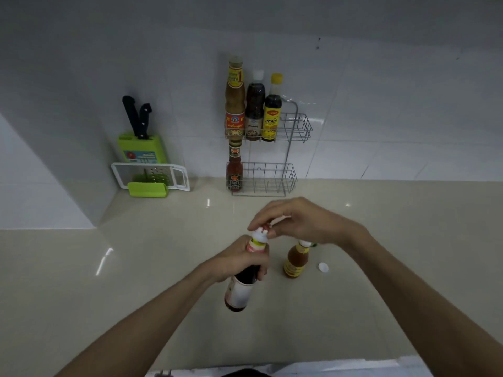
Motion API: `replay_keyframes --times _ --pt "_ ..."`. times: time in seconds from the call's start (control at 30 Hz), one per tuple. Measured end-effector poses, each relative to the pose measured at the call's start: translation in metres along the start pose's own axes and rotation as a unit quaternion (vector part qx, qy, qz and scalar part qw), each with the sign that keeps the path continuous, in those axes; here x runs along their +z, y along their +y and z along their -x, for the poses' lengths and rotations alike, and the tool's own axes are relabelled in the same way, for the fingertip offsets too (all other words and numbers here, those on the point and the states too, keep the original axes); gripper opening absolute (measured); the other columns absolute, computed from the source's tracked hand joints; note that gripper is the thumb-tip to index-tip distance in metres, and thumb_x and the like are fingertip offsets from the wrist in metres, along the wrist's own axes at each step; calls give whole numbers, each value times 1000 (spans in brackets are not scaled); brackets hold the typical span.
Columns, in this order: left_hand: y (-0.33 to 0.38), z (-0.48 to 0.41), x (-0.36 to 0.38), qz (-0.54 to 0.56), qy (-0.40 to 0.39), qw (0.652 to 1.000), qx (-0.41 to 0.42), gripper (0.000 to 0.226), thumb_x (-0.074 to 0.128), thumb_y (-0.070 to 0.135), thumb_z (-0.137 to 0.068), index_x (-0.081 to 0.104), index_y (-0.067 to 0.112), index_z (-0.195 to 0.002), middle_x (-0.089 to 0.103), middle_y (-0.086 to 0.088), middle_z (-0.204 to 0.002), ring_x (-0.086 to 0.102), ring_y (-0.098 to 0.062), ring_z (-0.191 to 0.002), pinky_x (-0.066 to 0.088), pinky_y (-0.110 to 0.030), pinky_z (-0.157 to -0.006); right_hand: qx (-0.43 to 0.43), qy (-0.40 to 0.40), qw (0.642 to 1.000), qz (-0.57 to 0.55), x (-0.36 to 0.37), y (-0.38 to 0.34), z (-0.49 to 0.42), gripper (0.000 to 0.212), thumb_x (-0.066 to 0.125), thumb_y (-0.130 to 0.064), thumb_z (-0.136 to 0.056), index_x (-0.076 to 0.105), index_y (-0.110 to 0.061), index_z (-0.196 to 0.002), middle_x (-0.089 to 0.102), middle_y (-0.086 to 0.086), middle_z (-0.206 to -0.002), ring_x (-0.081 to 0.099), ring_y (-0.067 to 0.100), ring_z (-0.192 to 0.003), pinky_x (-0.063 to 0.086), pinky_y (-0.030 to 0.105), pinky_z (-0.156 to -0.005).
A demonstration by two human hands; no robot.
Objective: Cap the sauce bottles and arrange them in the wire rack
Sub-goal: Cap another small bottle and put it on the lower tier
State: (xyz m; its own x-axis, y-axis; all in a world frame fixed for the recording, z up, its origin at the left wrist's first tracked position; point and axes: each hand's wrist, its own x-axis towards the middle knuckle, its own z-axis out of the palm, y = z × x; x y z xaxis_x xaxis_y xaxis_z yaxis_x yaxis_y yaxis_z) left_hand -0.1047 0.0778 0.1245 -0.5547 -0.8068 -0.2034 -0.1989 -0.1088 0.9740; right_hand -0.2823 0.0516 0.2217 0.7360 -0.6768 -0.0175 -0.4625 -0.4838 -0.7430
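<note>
My left hand [239, 261] grips a dark sauce bottle [241, 291] with a white label around its neck, holding it above the counter. My right hand [296, 220] pinches a red and white cap [262, 232] at the bottle's mouth. An amber bottle [295, 261] stands on the counter just right of it, partly under my right wrist. A small white cap [323, 267] lies beside it. The wire rack [288, 148] hangs on the wall: three bottles [254, 104] fill the left of its upper shelf, and a red sauce bottle [234, 170] stands at the left of its lower shelf.
A green knife block [143, 148] with two black-handled knives stands at the back left, with a white and green grater [149, 176] leaning in front of it. The beige counter [109, 268] meets white tiled walls at the back and left.
</note>
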Motion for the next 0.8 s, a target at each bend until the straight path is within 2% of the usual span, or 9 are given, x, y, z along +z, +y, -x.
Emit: replay_keyframes --times 0.07,0.17,0.33,0.43,0.5,0.57,0.67,0.77,0.8 --pt "10 8 0 55 -14 998 17 15 55 0 -66 54 1 -51 56 -13 -49 53 -22 -47 52 -36 -71 -11 -23 1000 -3 -11 -13 -7 31 71 -5 -83 71 -16 -112 69 -5 -108 64 14 -103 53 33 -91" --pt "20 19 1 103 -44 993 22 12 55 7 -60 51 4 -49 54 -8 -44 50 -22 -41 51 -31 -63 -21 -33 999 2 -17 -23 -12 30 73 -12 -83 70 -14 -113 69 -12 -100 65 9 -98 54 31 -89" --pt "25 30 2 162 -137 977 -12 10 53 8 -59 51 6 -50 52 -5 -43 51 -19 -40 52 -28 -63 -51 -81 995 -13 -23 -31 -8 31 68 -5 -86 68 -8 -117 71 0 -112 65 11 -105 50 26 -93" --pt "33 35 5 189 -184 964 -25 11 51 8 -60 53 8 -49 53 -4 -44 52 -17 -41 53 -27 -63 -39 -97 994 -45 -27 -35 -4 31 68 -4 -86 68 -8 -116 71 0 -111 65 13 -104 51 27 -94" --pt "37 35 8 168 -141 976 -12 12 51 5 -61 53 8 -49 54 -5 -44 52 -18 -41 52 -27 -62 -28 -68 997 -29 -26 -36 -3 29 72 -11 -83 71 -13 -112 72 -4 -104 68 11 -94 53 24 -86" --pt "35 30 10 106 -30 994 8 16 54 2 -63 54 6 -47 55 -9 -45 50 -24 -43 49 -31 -60 -14 -21 1000 8 -23 -35 -3 26 76 -19 -80 72 -14 -105 74 -5 -96 70 8 -82 55 22 -78" --pt "29 20 14 14 110 993 34 18 59 4 -65 57 3 -47 56 -18 -50 51 -30 -49 46 -39 -60 -30 29 991 130 -10 -29 -2 26 72 -34 -83 62 -11 -89 70 -4 -76 66 8 -62 55 24 -60" --pt "31 18 15 -21 110 993 29 16 62 5 -65 56 1 -50 56 -21 -51 52 -31 -49 46 -40 -58 -91 102 935 328 7 -18 -3 38 49 -51 -92 40 -19 -71 43 -9 -53 41 15 -45 34 29 -42" --pt "32 18 15 -24 106 994 24 16 62 5 -65 56 1 -50 56 -21 -51 53 -31 -49 46 -40 -58 -97 124 911 382 10 -16 -4 40 41 -52 -92 36 -21 -67 36 -9 -49 35 16 -42 27 26 -40"
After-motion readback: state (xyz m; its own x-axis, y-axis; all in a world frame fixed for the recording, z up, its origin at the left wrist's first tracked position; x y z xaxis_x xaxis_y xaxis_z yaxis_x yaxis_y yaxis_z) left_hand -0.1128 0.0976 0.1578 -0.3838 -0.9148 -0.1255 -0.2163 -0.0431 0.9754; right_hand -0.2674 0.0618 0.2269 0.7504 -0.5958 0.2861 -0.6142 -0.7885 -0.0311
